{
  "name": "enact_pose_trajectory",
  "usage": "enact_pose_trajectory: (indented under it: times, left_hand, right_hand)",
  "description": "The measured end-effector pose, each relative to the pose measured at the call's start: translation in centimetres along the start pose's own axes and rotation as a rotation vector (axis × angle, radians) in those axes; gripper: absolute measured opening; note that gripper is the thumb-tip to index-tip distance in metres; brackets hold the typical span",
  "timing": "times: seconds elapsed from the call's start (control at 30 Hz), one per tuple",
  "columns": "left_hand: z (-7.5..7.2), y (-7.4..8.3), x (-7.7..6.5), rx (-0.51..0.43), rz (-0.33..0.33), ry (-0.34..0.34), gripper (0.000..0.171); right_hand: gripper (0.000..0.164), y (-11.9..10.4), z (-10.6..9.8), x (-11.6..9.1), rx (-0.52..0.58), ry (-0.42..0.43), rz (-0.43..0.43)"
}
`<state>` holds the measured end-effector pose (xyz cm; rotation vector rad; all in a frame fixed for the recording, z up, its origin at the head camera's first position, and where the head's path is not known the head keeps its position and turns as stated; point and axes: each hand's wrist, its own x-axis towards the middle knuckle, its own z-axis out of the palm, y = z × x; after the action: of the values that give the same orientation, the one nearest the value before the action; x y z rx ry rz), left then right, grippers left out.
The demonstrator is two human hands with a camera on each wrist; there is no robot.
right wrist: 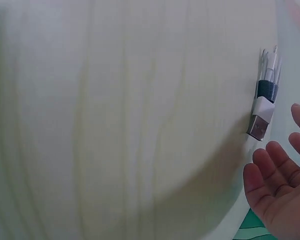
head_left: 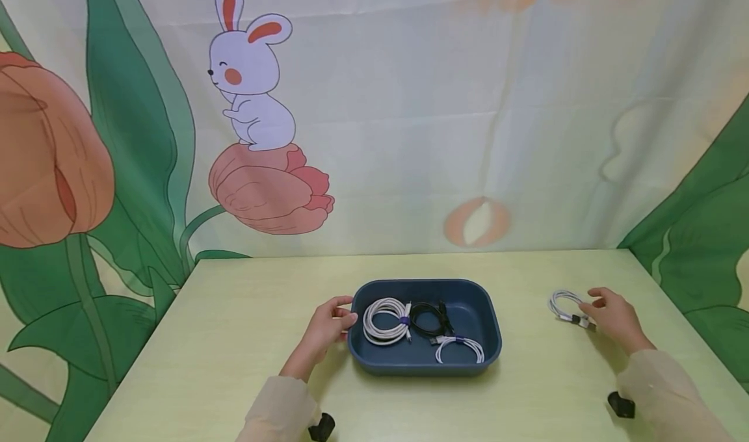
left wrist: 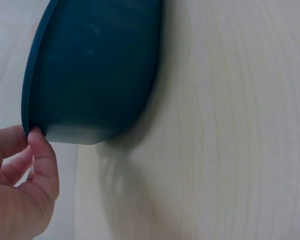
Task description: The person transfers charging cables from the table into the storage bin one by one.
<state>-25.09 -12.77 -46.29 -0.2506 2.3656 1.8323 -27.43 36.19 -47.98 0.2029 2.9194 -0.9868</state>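
A dark blue rectangular bin [head_left: 424, 369] sits on the table with coiled cables inside. At its left end my left hand [head_left: 328, 325] pinches the rim; in the left wrist view, the thumb and a finger [left wrist: 44, 155] meet at that edge. Off to the right lies a white USB cable [head_left: 563, 305], coiled and bound with a black tie. Its metal USB plug [right wrist: 259, 126] shows in the right wrist view. My right hand [head_left: 614, 318] is beside this coil, fingers loosely bent, with a gap between fingertips and plug in the right wrist view.
Inside the bin lie a thick white cable coil [head_left: 374, 335] with a purple tie, a black cable coil [head_left: 417, 325] and a thinner white cable [head_left: 476, 349]. The pale wooden table [head_left: 526, 396] meets a printed curtain [head_left: 398, 136] at the back.
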Motion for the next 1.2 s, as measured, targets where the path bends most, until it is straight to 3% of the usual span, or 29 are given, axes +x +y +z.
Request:
enact_pose_trajectory:
  times: [0.07, 0.2, 0.33, 0.77, 1.2]
  left_hand:
    - [-0.11, -0.22, -0.06, -0.013, 0.039, -0.013, 0.036]
    - [-0.18, -0.13, -0.2, -0.016, 0.045, -0.01, 0.035]
    - [-0.06, 0.19, -0.14, 0.0, -0.003, 0.007, 0.037]
    - [-0.07, 0.14, -0.13, 0.007, -0.008, 0.009, 0.037]
    - [-0.06, 0.14, -0.13, 0.01, -0.008, 0.011, 0.037]
  right_hand:
    - [0.052, 0.17, 0.07, 0.0, 0.002, 0.004, 0.002]
    - [0.051, 0.39, 0.23, 0.04, -0.003, 0.017, -0.006]
    - [0.051, 0.46, 0.34, 0.13, -0.003, 0.019, -0.006]
    - [0.045, 0.81, 0.62, 0.62, -0.021, 0.047, -0.014]
    - [0.044, 0.79, 0.87, 0.7, -0.048, 0.022, 0.02]
